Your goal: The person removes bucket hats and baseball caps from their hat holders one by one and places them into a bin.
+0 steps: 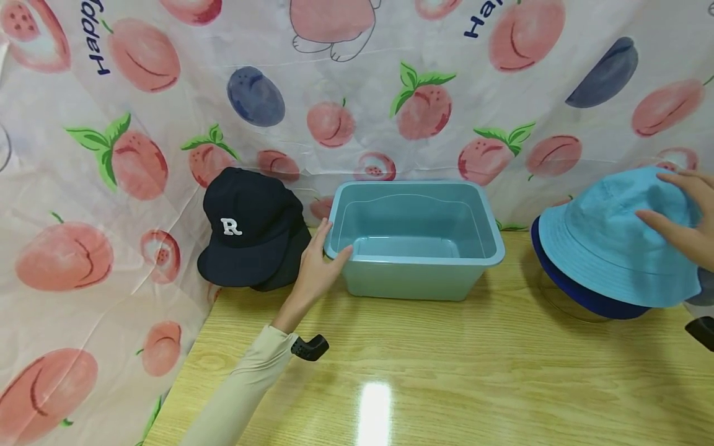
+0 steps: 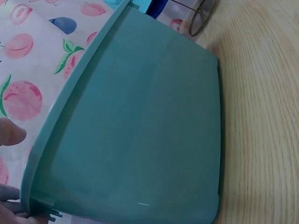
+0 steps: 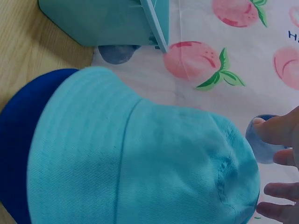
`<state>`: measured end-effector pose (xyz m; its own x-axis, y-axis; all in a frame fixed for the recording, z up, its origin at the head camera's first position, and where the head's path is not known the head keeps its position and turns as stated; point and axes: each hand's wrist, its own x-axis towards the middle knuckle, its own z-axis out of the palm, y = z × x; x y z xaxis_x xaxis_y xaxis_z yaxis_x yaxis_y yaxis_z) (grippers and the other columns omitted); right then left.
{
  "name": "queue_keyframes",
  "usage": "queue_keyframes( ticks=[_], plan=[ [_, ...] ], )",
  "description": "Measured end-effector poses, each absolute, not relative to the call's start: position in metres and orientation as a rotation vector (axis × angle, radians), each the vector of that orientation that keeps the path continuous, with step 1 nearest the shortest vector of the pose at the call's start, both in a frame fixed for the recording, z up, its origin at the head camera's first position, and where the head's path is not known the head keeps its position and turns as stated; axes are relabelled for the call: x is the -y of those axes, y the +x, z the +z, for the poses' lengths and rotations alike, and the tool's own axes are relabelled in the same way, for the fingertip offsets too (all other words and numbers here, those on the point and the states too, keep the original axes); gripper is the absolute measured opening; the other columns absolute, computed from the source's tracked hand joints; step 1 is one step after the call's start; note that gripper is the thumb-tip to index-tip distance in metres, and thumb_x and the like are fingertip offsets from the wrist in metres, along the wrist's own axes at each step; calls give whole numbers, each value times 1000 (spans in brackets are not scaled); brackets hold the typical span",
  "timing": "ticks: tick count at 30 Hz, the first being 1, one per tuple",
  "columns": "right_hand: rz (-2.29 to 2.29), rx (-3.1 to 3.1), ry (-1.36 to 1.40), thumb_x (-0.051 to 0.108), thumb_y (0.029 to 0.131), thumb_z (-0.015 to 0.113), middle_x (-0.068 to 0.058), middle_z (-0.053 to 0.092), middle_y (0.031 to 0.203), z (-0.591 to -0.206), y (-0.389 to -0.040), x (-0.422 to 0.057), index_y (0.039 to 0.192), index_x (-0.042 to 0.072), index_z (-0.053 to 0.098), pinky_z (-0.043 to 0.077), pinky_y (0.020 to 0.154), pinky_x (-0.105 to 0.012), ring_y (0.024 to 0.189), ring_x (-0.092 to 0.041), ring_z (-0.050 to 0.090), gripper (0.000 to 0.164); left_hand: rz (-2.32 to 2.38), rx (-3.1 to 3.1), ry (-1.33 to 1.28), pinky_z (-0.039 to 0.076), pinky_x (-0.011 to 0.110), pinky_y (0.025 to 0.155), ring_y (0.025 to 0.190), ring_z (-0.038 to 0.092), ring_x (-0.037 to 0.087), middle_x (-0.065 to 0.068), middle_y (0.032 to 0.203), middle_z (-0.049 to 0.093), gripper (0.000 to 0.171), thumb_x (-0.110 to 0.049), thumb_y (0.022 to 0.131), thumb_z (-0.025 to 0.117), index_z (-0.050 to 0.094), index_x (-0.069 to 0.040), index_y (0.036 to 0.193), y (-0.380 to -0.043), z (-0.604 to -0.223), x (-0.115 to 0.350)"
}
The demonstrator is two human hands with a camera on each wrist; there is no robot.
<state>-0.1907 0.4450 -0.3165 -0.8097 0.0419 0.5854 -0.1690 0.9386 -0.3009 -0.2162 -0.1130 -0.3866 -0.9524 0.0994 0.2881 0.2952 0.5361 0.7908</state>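
Note:
My left hand is at the left rim of a teal plastic bin, its fingers straight along the outside and its thumb near the front corner. In the left wrist view the bin's side fills the middle, with fingertips at the rim's lower corner. On the right, my right hand spreads its fingers around the crown of a light blue bucket hat. The right wrist view has those fingertips right at the crown's top, not curled round it. A dark blue hat sits beneath the light blue one.
Black caps, the front one with a white R, are stacked left of the bin. A thin wire stand shows under the blue hats. Fruit-printed cloth hangs behind and to the left of the wooden table.

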Motion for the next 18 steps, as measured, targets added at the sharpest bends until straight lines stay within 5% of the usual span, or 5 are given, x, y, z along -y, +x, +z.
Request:
queue_keyframes(
  ticks=[12, 18],
  plan=[
    [416, 2664, 60, 57, 93, 42, -32, 25, 145, -293, -198, -430, 143, -3, 33, 16, 104, -63, 132, -51, 21, 78, -1383, 2596, -418, 19, 48, 111, 142, 13, 18, -4, 158, 7, 81, -50, 92, 53, 17, -9, 152, -217, -400, 113],
    [443, 2698, 58, 34, 99, 48, -42, 35, 131, -291, -199, -429, 134, -10, 41, 24, 96, -68, 110, -59, 35, 57, -1409, 2540, -474, 18, 47, 112, 142, 11, 17, -3, 158, 6, 79, -47, 94, 51, 16, -5, 151, -216, -405, 111]
  ],
)
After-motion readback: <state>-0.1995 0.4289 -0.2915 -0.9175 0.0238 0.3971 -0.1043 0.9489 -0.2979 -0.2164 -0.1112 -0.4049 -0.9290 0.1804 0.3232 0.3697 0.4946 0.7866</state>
